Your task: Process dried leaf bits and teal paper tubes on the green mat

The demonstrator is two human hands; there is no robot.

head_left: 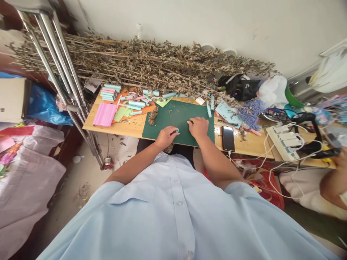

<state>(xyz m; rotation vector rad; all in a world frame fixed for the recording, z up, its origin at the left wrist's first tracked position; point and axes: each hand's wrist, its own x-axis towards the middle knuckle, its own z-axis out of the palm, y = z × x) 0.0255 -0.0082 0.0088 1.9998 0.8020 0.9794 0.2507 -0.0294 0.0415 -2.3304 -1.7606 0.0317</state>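
Over the front edge of a dark green mat (173, 112), my left hand (167, 136) is closed on a small light-blue paper roll, whose end shows at the fingertips. Resting on the mat to its right is my right hand (199, 127), fingers curled; what it holds, if anything, is too small to make out. A clump of dried plant matter (153, 116) lies on the mat's left side. Blue paper rolls (208, 109) stand out at the mat's back right corner, and more blue rolls (136, 104) lie left of the mat.
Dried stalks (162, 65) are heaped along the wall. Pink paper (105, 115) lies at the left of the wooden table (132, 127). A phone (228, 138), a power strip (284, 142) and cables are at the right. Metal crutches (58, 61) stand at the left; another person's arm (333, 180) shows far right.
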